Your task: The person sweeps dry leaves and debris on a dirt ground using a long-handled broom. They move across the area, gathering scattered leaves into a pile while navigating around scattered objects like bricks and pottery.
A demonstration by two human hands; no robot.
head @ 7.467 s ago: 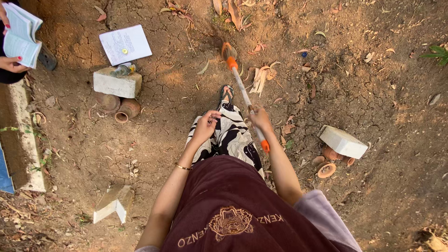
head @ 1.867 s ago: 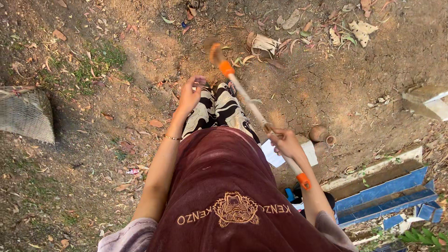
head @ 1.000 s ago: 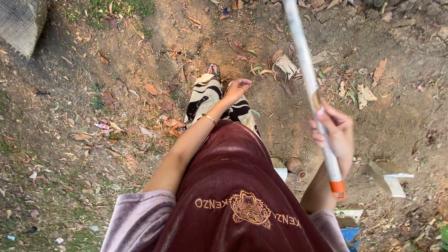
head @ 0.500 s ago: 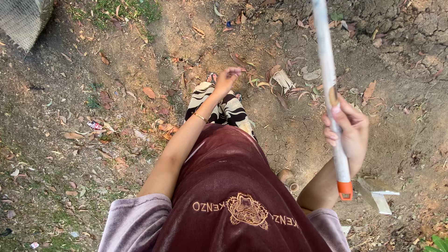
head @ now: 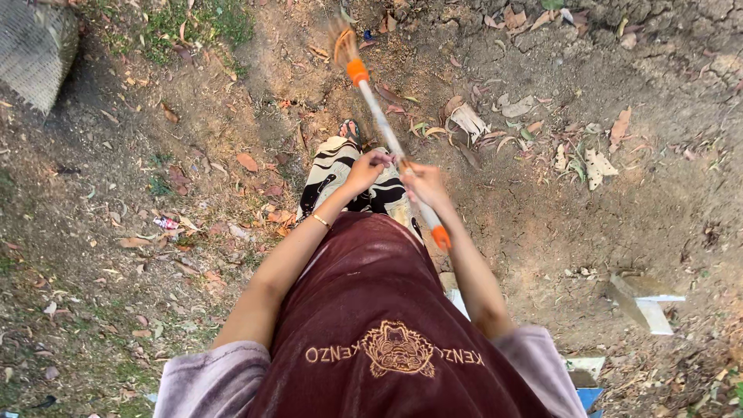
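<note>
Sweep stroke: left hand point(head: 370, 164) and right hand point(head: 422, 183), both closed on broom handle point(head: 385, 128), bristles point(head: 341, 39) on dirt. Next pass likely needs the dry leaves point(head: 542, 147) raked together.

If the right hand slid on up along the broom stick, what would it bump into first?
Probably the left hand, which grips the stick just ahead of the right hand. Past that come the orange band and the bristles; depth is hard to judge from above.
</note>
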